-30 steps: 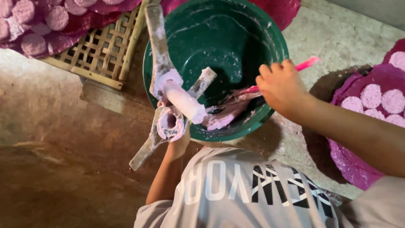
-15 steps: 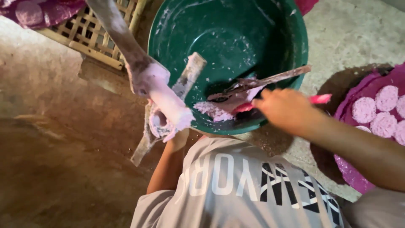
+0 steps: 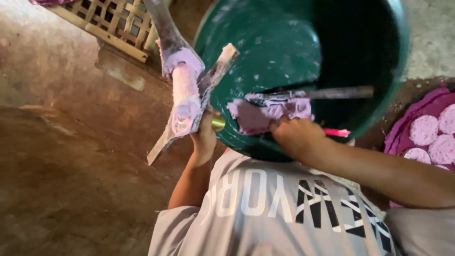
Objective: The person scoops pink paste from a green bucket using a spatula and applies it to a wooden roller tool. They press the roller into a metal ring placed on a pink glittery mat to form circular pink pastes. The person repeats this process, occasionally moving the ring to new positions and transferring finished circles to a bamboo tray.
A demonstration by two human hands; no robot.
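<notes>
While gripped | paste-coated mould (image 3: 186,97) in left hand (image 3: 204,137) | beside basin (image 3: 284,42)

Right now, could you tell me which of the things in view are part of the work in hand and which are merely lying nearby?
In use:
- green basin
- pink paste at its rim
- right hand with a pink-handled tool
- left hand holding paste-coated wooden pieces

Lying about:
- bamboo lattice tray
- pink round cakes on a pink cloth at the right
</notes>
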